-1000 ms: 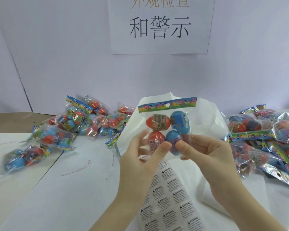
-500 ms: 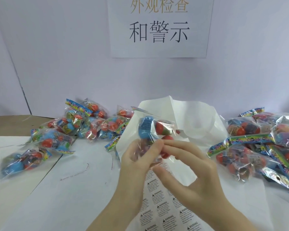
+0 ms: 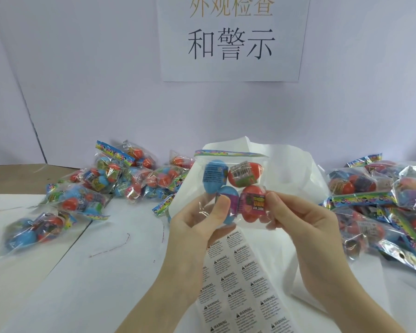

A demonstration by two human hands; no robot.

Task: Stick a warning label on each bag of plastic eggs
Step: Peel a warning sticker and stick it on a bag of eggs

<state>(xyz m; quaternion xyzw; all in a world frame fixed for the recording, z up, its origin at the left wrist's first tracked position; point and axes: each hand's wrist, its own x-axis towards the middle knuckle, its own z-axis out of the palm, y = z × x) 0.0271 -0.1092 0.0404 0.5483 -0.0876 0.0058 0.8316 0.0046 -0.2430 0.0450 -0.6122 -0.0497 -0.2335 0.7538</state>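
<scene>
The bag of plastic eggs [image 3: 231, 186] is held up between both hands, above the sheet of warning labels [image 3: 240, 282]. It is a clear, crinkly film pouch with a colourful printed header strip along its top edge, and it holds four smooth oval eggs: a blue one and a red one above, a blue-and-purple one and a red one below, each banded with a printed paper wrap. The left hand [image 3: 197, 227] pinches the pouch's lower left part, thumb pressed on the front over the blue-and-purple egg, fingers curled behind the film. The right hand [image 3: 303, 224] pinches the lower right part at the red egg, thumb tip on the front. The label sheet lies flat under the wrists, a glossy white backing with rows of small rectangular stickers printed "WARNING". Behind the hands lies a crumpled, thin white plastic bag [image 3: 291, 169]. Left of the left hand, a loose heap of filled pouches [image 3: 120, 181] lies on the white table [image 3: 70, 272]; right of the right hand lies another heap [image 3: 389, 203], shiny and wrinkled. A paper sign [image 3: 231, 39] with large characters hangs on the pale wall beyond.
</scene>
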